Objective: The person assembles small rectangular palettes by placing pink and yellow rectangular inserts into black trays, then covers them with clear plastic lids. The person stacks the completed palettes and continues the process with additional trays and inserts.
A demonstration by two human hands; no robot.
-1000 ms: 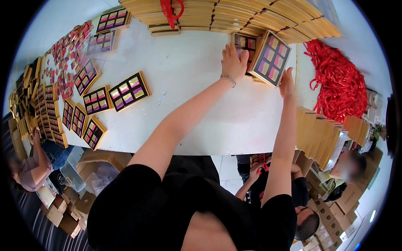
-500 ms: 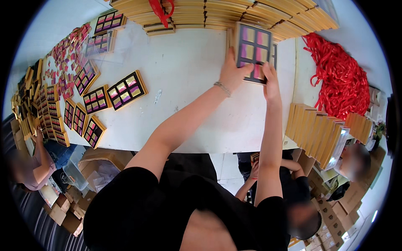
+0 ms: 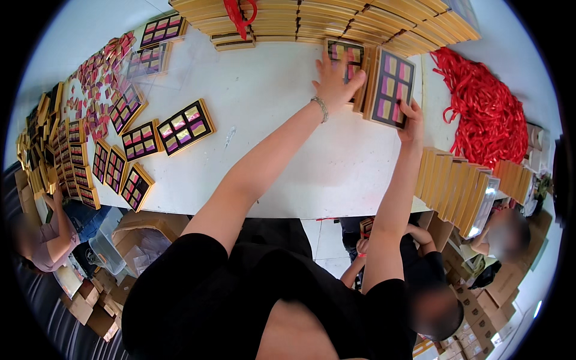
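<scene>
At the table's far right, my right hand [image 3: 411, 122] grips the lower right corner of a black-and-gold six-compartment box [image 3: 392, 90]. Its face shows pink, purple and gold pieces in a dark grid. One or more gold-edged boxes [image 3: 366, 84] stand tight against its left side, partly hidden. My left hand [image 3: 337, 81] has its fingers spread over another six-compartment box [image 3: 346, 51], covering part of it; whether the fingertips touch it I cannot tell. A bracelet circles my left wrist.
Gold-edged boxes are stacked along the table's [image 3: 276, 120] far edge. Several open-faced boxes [image 3: 186, 127] and loose wrapped pieces [image 3: 99, 84] lie left. A red ribbon heap [image 3: 480, 114] and a row of boxes [image 3: 453, 186] are right. A co-worker [image 3: 429, 276] is near my right arm.
The box in my right hand has moved right and slightly nearer. My left hand has let go of it and shifted left, its fingers now spread. The view has shifted slightly.
</scene>
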